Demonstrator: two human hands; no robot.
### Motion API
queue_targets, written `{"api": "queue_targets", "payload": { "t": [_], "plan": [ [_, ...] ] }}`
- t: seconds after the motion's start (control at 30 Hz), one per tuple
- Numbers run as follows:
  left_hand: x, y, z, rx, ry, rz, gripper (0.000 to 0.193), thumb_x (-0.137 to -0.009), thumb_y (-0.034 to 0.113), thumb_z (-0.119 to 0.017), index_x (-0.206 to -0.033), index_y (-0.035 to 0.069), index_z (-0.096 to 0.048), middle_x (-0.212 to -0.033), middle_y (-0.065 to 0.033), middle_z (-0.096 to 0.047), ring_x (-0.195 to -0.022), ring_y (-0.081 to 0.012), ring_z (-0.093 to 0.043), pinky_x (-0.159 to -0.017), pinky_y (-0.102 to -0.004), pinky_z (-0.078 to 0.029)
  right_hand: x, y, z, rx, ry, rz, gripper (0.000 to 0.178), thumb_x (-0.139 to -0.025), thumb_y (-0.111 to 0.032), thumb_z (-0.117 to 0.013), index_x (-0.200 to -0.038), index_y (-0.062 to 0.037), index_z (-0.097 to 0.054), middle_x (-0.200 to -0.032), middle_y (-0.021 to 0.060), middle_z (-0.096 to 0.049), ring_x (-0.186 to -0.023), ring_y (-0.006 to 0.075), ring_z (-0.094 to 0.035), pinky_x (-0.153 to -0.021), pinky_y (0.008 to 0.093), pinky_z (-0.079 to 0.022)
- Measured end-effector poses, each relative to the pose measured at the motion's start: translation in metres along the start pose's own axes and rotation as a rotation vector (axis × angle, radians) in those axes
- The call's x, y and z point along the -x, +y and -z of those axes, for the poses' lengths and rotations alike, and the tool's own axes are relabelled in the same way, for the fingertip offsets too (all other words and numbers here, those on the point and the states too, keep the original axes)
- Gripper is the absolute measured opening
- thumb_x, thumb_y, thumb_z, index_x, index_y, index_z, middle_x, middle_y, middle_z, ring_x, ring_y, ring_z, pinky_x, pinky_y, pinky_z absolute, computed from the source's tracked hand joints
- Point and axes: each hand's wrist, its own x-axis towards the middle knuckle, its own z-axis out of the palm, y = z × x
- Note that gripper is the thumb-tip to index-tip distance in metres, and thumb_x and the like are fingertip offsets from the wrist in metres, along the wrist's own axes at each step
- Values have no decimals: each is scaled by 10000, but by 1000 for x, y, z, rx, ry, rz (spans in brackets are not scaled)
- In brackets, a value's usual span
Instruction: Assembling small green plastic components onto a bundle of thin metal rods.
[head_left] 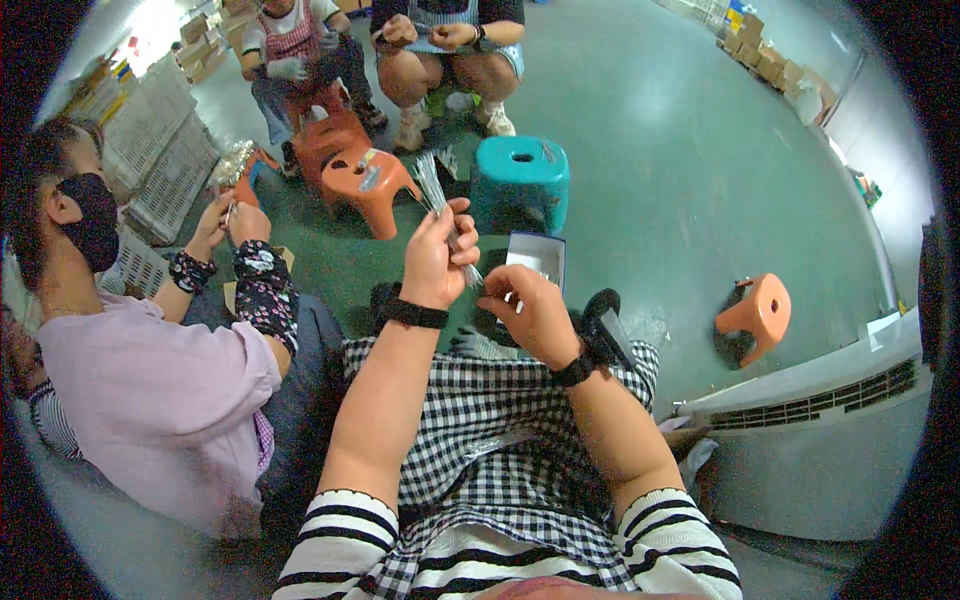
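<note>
My left hand (pixel 437 262) clasps thin silvery strands (pixel 430 182); my right hand (pixel 535 310) half-curls by their lower ends; its grip I can't tell.

1. The left hand (pixel 440 245) hides the middle of the bundle of thin strands (pixel 430 180).
2. Whether the right hand (pixel 530 305) pinches anything is too small to tell; it covers part of the white box (pixel 542 250).
3. The picture's top cuts off the floor's (pixel 640 160) far edge and the head of the co-worker in a blue apron (pixel 415 70).
4. What the co-worker in a lilac shirt (pixel 150 390) holds is too small to tell.
5. Past the floor's far left corner, glare (pixel 152 32) blurs what stands there.
</note>
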Motion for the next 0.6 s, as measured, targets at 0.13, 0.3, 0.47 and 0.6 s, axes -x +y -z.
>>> {"api": "queue_targets", "payload": {
  "t": [0.13,0.3,0.47,0.6],
  "plan": [
    [3,-4,-9,-36,22,26,211,-940,217,-425,-1014,29,-487,-716,-35,-492,-557,-93,-419,-431,-198,-310,0,-3,4,-14,48,-32,215,-730,-128,-681,-886,-40,-564,-798,123,-592,-715,280,-587,-626,340,-472],
    [8,-7,-17,-75,22,53,219,-939,225,-429,-1023,30,-482,-730,-31,-488,-560,-92,-417,-436,-205,-314,-1,-8,3,27,52,-6,209,-720,-137,-685,-871,-40,-576,-802,123,-593,-718,288,-587,-625,348,-470],
    [11,-8,-23,-93,60,43,229,-937,196,-422,-1057,13,-486,-729,-33,-485,-544,-85,-403,-407,-181,-295,-2,-9,2,47,61,37,184,-735,-136,-672,-866,-43,-583,-805,115,-593,-709,283,-585,-618,344,-469],
    [8,-3,-14,-106,28,35,210,-941,205,-418,-1033,23,-471,-737,-41,-484,-561,-92,-412,-418,-197,-300,-2,-12,1,35,53,78,205,-718,-95,-702,-876,-24,-591,-787,79,-594,-601,162,-548,-546,270,-451]
  ]
}}
